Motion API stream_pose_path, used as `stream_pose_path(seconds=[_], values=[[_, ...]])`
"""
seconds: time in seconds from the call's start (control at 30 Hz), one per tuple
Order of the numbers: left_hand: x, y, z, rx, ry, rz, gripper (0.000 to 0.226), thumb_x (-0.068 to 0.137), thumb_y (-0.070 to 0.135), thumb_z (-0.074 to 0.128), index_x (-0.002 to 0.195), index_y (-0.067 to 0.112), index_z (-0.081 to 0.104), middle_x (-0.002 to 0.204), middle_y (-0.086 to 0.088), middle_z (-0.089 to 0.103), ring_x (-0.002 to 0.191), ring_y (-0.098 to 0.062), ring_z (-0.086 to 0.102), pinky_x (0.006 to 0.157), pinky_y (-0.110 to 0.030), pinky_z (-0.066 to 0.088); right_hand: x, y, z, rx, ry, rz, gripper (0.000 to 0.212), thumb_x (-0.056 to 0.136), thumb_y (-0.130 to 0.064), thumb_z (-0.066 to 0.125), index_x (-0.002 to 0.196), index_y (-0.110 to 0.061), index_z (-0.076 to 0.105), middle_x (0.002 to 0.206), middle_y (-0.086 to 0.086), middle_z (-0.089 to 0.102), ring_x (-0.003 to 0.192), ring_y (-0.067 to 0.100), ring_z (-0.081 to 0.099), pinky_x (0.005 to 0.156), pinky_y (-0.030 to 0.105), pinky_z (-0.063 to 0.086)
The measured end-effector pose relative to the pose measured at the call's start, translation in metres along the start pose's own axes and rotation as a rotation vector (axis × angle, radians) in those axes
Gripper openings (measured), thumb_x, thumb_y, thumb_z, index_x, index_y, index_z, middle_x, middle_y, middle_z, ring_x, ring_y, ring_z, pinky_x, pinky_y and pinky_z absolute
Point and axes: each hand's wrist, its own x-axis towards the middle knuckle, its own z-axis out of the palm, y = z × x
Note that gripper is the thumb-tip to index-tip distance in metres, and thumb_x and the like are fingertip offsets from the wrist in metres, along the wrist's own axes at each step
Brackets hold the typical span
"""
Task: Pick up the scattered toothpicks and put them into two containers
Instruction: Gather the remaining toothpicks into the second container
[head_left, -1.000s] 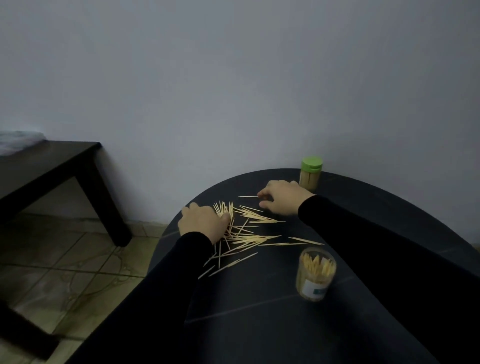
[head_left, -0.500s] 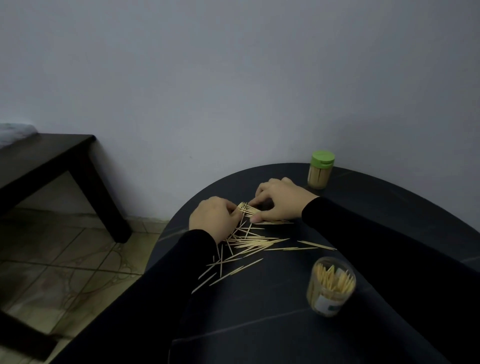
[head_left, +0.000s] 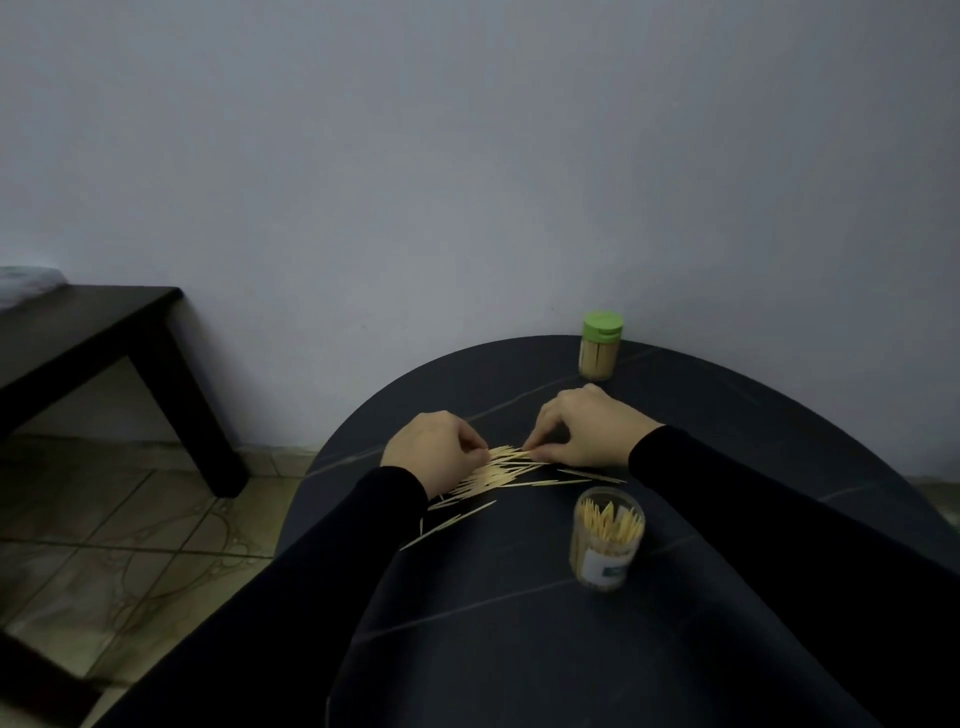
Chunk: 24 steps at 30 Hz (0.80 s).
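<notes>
Dark round table (head_left: 519, 649), left hand (head_left: 434, 454) and right hand (head_left: 584, 434) curled, apparently pinching scattered toothpicks (head_left: 498, 475)

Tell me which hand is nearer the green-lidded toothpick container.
Right. The right hand lies just in front of the green-lidded container, slightly to its left, pinching toothpicks. The left hand sits farther off, down and to the left across the pile.
</notes>
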Motion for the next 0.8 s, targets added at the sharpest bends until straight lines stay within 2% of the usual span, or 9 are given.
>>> stream_pose_path(seconds=[0.13, 0.23, 0.3, 0.37, 0.5, 0.67, 0.8], values=[[-0.011, -0.003, -0.004, 0.055, 0.067, -0.032, 0.027, 0.093, 0.040, 0.051, 0.109, 0.028, 0.070, 0.112, 0.004, 0.063, 0.100, -0.012, 0.058, 0.086, -0.029, 0.048, -0.008, -0.005, -0.002, -0.006, -0.030, 0.029, 0.033, 0.091, -0.051, 0.055, 0.120, -0.039, 0.063, 0.117, -0.016, 0.062, 0.113, 0.012, 0.051, 0.104, 0.038, 0.032], [-0.018, -0.012, -0.009, 0.195, 0.128, -0.227, 0.046, 0.095, 0.049, 0.042, 0.122, 0.015, 0.059, 0.123, -0.010, 0.051, 0.112, -0.025, 0.050, 0.092, -0.037, 0.046, -0.011, -0.013, -0.006, -0.014, -0.077, 0.038, 0.059, 0.081, -0.064, 0.059, 0.132, -0.036, 0.054, 0.114, -0.015, 0.059, 0.112, 0.010, 0.050, 0.101, 0.034, 0.032], [-0.023, -0.018, -0.012, 0.262, 0.059, -0.372, 0.060, 0.095, 0.057, 0.037, 0.123, 0.008, 0.057, 0.124, -0.016, 0.049, 0.115, -0.029, 0.049, 0.091, -0.038, 0.045, -0.012, -0.019, -0.007, -0.038, -0.116, 0.047, 0.070, 0.077, -0.066, 0.062, 0.138, -0.034, 0.048, 0.118, -0.013, 0.058, 0.116, 0.011, 0.048, 0.104, 0.036, 0.032], [-0.027, -0.022, -0.012, 0.281, -0.036, -0.421, 0.066, 0.094, 0.060, 0.033, 0.127, 0.006, 0.054, 0.128, -0.018, 0.048, 0.118, -0.030, 0.048, 0.093, -0.038, 0.044, -0.012, -0.023, -0.007, -0.040, -0.136, 0.063, 0.070, 0.079, -0.063, 0.063, 0.139, -0.033, 0.046, 0.122, -0.010, 0.056, 0.117, 0.013, 0.047, 0.104, 0.036, 0.032], [-0.036, -0.017, -0.003, 0.224, -0.073, -0.322, 0.063, 0.095, 0.059, 0.034, 0.132, 0.010, 0.051, 0.131, -0.017, 0.043, 0.116, -0.032, 0.050, 0.096, -0.039, 0.043, -0.014, -0.025, -0.007, -0.043, -0.128, 0.078, 0.059, 0.083, -0.060, 0.061, 0.135, -0.034, 0.052, 0.120, -0.010, 0.056, 0.113, 0.013, 0.048, 0.102, 0.034, 0.031], [-0.040, -0.007, 0.007, 0.192, -0.042, -0.148, 0.057, 0.093, 0.060, 0.040, 0.120, 0.015, 0.060, 0.125, -0.009, 0.046, 0.115, -0.028, 0.049, 0.098, -0.038, 0.042, -0.014, -0.020, -0.005, -0.045, -0.106, 0.058, 0.043, 0.086, -0.055, 0.061, 0.126, -0.038, 0.060, 0.113, -0.012, 0.058, 0.108, 0.011, 0.052, 0.100, 0.034, 0.032], [-0.039, -0.004, 0.007, 0.192, -0.018, -0.052, 0.051, 0.091, 0.058, 0.048, 0.130, 0.025, 0.056, 0.129, -0.003, 0.047, 0.119, -0.022, 0.046, 0.097, -0.034, 0.040, -0.018, -0.017, -0.004, -0.027, -0.049, 0.058, 0.029, 0.089, -0.046, 0.061, 0.116, -0.038, 0.067, 0.115, -0.015, 0.061, 0.108, 0.009, 0.052, 0.100, 0.035, 0.031]])
